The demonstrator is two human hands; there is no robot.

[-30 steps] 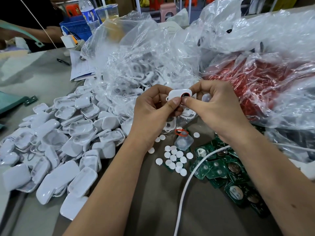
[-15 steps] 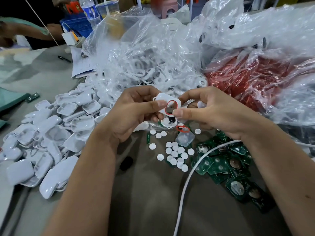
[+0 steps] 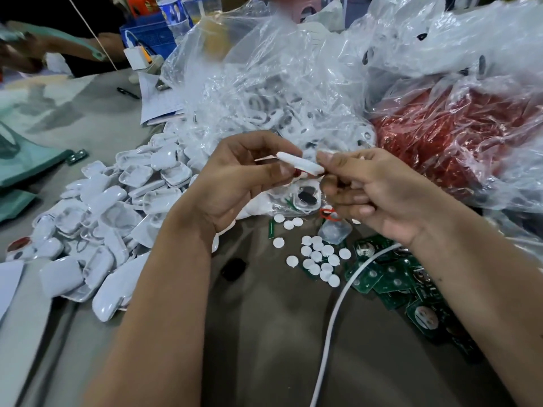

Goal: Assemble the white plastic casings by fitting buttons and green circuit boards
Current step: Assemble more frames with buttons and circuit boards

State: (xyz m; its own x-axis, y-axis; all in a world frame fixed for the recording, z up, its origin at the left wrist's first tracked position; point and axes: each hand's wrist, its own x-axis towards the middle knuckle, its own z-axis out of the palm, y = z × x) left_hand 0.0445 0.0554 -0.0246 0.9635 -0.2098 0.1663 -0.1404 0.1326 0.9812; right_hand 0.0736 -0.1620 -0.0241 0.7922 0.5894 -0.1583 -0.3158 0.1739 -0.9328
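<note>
Mid-assembly on one white casing [image 3: 300, 165], held edge-on above the table between both hands, just in front of the clear bag of casings [image 3: 264, 113]. Left hand [image 3: 241, 183] pinching its near end, thumb under, index over; a bit of red showing at the thumb, can't tell what. Right hand [image 3: 379, 195] closed on the far end with thumb and index, other fingers curled loosely below. Can't tell whether a button is seated from this angle. Probable next step: free the right hand, pick a white round button [image 3: 316, 255] or a green circuit board [image 3: 390, 277] from the table below, press into the shell. Needs the casing turned open side up first. Both forearms angled in from the bottom edge, wrists raised off the table. Loose casing pile [image 3: 97, 218] left of the left forearm.
</note>
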